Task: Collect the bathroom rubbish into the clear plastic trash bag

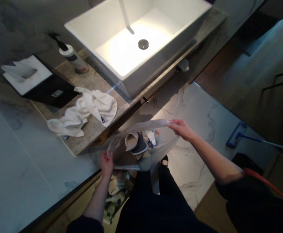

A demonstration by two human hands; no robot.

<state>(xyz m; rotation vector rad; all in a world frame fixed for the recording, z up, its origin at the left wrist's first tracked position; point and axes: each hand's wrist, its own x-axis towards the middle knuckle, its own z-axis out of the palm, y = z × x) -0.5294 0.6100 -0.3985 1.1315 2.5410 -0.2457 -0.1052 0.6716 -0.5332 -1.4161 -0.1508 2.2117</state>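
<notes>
The person stood at a stone countertop (90,136), with a translucent plastic bag (164,142) spread wide between two hands, just beyond the front edge of the countertop and close to its near-left corner. The left hand (107,163) grasped the bag's rim on one side, with the fingers bunched around the film, while the right hand (180,127) pinched the opposite side of the rim between thumb and fingers, so the mouth gaped upward. Inside lay curved grey-and-white pieces (140,144) and some crumpled white and blue scraps (152,137), too blurred to name with certainty. Nearest to the bag on the countertop, white towels (97,103) lay rumpled along the front edge, one with a small dark label. Behind them, at the left end of the countertop, sat a black tissue box (56,92) with a white top and a tissue poking out. A pump bottle (74,60) stood between that box and the white basin (156,68), which filled the countertop toward its right end. A dark rail (164,84) ran beneath the front edge. Below the left forearm, a jumbled heap (118,191) crowded the space beside the person's legs (170,187). A blue mop (236,134) rested on the marble floor (197,110), well to the right of the bag, its handle reaching out of view.
</notes>
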